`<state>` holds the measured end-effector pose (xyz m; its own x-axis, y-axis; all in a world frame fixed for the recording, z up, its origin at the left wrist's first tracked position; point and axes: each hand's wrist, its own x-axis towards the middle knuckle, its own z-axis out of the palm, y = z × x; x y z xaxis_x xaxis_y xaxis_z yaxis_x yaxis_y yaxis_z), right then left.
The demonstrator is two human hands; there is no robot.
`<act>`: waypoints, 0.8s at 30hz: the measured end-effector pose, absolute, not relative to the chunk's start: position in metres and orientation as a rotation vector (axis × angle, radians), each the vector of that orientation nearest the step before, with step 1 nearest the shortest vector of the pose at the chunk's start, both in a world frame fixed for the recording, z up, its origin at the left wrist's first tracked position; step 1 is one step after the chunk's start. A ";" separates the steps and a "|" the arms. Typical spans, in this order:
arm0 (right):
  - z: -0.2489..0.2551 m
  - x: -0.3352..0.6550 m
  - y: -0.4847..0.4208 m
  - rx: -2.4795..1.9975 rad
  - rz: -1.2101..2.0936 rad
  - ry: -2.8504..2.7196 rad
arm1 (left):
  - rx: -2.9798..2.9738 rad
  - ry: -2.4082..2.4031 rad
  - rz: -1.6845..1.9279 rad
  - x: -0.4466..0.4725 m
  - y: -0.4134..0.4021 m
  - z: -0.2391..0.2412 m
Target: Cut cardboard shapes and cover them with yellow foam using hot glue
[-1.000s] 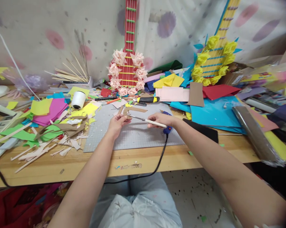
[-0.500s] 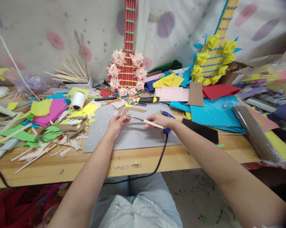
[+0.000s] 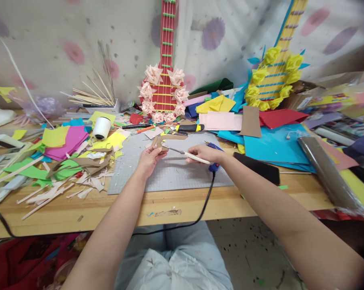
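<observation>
Over the grey cutting mat [image 3: 133, 173], my left hand [image 3: 149, 161] pinches a folded or curved piece of brown paper [image 3: 158, 143] between thumb and fingers. My right hand [image 3: 201, 154] is closed on white-handled scissors [image 3: 195, 157], seen nearly edge-on. Their metal blades point left and meet the brown paper by my left fingertips; whether they are parted I cannot tell. Behind the paper lies a brown paper strip [image 3: 176, 137]. A blue glue gun [image 3: 214, 166] with a black cord rests by my right wrist, partly hidden by it.
Paper scraps [image 3: 79, 181] crowd the left, around a white spool-like roll [image 3: 102, 128]. At the back stand a red paper guitar [image 3: 164, 92] with pink flowers and a yellow one [image 3: 272, 80]. A black phone [image 3: 257, 168] and blue sheets [image 3: 275, 145] lie right.
The view has shifted slightly, so the table's things sit a little further right. Both hands keep their holds in nearly the same place.
</observation>
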<state>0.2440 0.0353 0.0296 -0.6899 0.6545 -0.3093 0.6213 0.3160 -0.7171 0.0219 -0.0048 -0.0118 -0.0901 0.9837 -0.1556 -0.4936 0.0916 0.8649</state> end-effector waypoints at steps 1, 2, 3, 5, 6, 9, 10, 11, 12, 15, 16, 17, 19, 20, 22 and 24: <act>0.032 0.244 0.036 -1.218 1.331 -2.535 | 0.680 0.965 1.403 0.022 -0.005 -0.012; 0.034 0.244 0.036 -1.218 1.313 -2.556 | 0.685 0.959 1.404 0.022 -0.005 -0.012; 0.036 0.244 0.036 -1.220 1.288 -2.578 | 0.688 0.953 1.408 0.022 -0.005 -0.012; 0.040 0.243 0.037 -1.240 1.224 -2.618 | 0.692 0.944 1.416 0.022 -0.005 -0.013; 0.041 0.243 0.037 -1.255 1.196 -2.632 | 0.695 0.944 1.417 0.022 -0.005 -0.014; 0.043 0.242 0.039 -1.299 1.143 -2.648 | 0.699 0.951 1.419 0.021 -0.005 -0.015; 0.043 0.242 0.040 -1.306 1.133 -2.652 | 0.700 0.952 1.421 0.021 -0.004 -0.015; 0.043 0.242 0.040 -1.310 1.123 -2.656 | 0.701 0.951 1.424 0.021 -0.004 -0.016; 0.043 0.242 0.040 -1.314 1.111 -2.659 | 0.703 0.951 1.426 0.021 -0.004 -0.016; 0.042 0.241 0.040 -1.326 1.088 -2.658 | 0.704 0.956 1.431 0.021 -0.004 -0.017; 0.042 0.241 0.040 -1.329 1.081 -2.654 | 0.702 0.959 1.434 0.021 -0.004 -0.017; 0.042 0.241 0.040 -1.330 1.074 -2.651 | 0.700 0.961 1.439 0.022 -0.004 -0.017; 0.042 0.240 0.039 -1.327 1.061 -2.649 | 0.697 0.958 1.451 0.022 -0.004 -0.018; 0.042 0.240 0.040 -1.327 1.052 -2.648 | 0.696 0.954 1.456 0.022 -0.004 -0.018; 0.042 0.240 0.040 -1.327 1.037 -2.647 | 0.695 0.950 1.456 0.022 -0.004 -0.018; 0.041 0.239 0.041 -1.324 1.037 -2.647 | 0.698 0.952 1.448 0.022 -0.004 -0.017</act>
<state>0.2393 0.0407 0.0413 -0.6433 0.7147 -0.2746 0.7110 0.4247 -0.5605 0.0221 -0.0036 -0.0174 -0.1120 0.9873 -0.1131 -0.4953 0.0432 0.8677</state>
